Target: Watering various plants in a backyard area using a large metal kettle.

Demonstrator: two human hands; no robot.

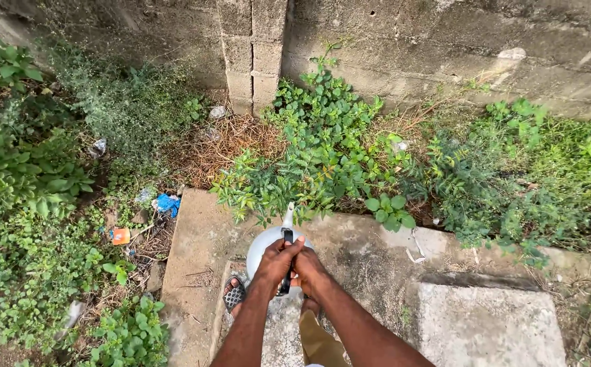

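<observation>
Head view looks down on both hands wrapped around the black handle (287, 261) of a pale metal kettle (266, 246). Left hand (276, 264) and right hand (309, 270) close together on it, fingers touching. Kettle spout (288, 215) points away from the grip toward leafy green plants (322, 149). Below the grip lies a concrete slab (377, 272); a sandalled foot (234, 295) stands just left of it.
</observation>
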